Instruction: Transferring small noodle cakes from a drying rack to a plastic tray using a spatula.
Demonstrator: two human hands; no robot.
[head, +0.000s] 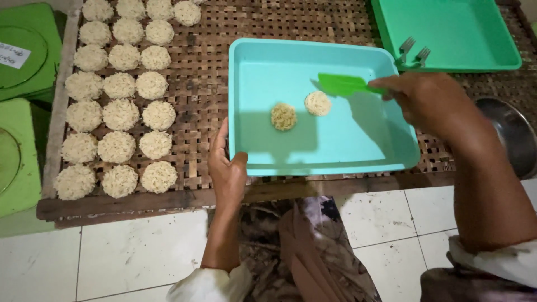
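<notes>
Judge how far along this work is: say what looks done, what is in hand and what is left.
Done: rows of round noodle cakes lie on the woven mat. In hand: the left hand holds the edge of the blue tray, and the right hand points a green scraper at the cakes in it. Left: two noodle cakes lie in the tray.

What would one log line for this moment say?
left hand: grips light blue plastic tray edge | right hand: holds green plastic spatula | tray: two round noodle cakes | base: woven bamboo mat
</notes>
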